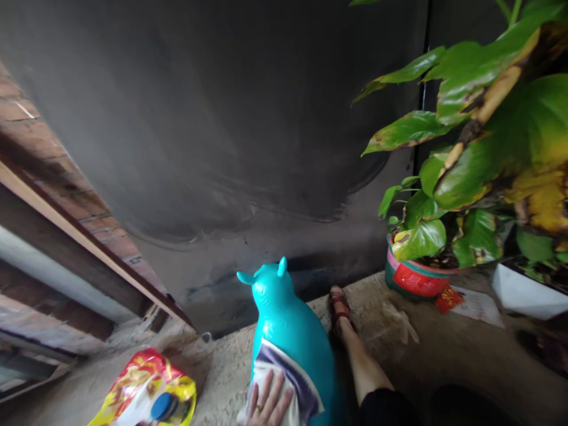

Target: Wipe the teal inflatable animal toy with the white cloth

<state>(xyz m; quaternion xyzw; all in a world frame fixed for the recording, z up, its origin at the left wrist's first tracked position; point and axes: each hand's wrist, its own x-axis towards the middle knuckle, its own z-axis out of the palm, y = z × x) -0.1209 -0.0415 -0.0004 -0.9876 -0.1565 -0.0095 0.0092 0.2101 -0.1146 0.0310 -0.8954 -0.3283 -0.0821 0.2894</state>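
Note:
My left hand, with a ring on one finger, lies flat at the bottom edge. It presses a white and purple cloth against the back of a teal inflatable animal toy. The toy stands upright on the rough floor, and its eared head faces the dark wall. My right hand is out of view. My bare leg and sandalled foot stretch out just right of the toy.
A red and yellow bag with a blue cap lies at the bottom left. A red and green pot holds a large leafy plant on the right, next to a white container. Brick and wooden ledges run along the left.

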